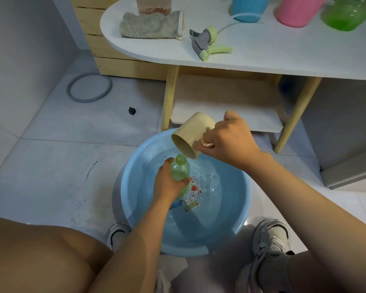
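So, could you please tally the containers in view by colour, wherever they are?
Green: 2, small green bottle in the left hand, large green bottle on the table.
Blue: 2, basin, blue ribbed container.
Pink: 2, pink ribbed container, clear pink container.
Beige: 1, cup in the right hand.
Total: 7

The left hand (169,186) hides the green bottle's (179,168) lower body; the top edge crops the pink container (297,11).
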A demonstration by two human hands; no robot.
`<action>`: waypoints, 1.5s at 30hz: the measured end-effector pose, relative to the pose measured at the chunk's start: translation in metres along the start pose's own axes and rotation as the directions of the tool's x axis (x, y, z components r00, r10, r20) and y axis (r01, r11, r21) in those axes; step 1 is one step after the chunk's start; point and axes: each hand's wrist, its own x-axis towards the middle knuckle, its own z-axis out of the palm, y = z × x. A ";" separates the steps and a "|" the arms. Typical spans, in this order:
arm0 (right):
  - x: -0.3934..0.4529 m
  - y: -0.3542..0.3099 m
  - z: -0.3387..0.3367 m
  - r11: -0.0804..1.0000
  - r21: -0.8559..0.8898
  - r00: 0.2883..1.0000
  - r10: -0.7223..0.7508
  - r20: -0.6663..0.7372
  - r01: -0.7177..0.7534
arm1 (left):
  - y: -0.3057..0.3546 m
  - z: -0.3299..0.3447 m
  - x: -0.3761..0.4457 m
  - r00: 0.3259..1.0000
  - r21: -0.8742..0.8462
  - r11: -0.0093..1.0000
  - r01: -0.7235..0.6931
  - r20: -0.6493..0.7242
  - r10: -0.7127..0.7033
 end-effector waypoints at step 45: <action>-0.061 -0.037 0.138 0.960 -0.178 0.529 0.267 0.805 -0.215 | -0.048 -0.012 0.003 0.982 -0.248 0.969 -0.002 -0.185 -0.046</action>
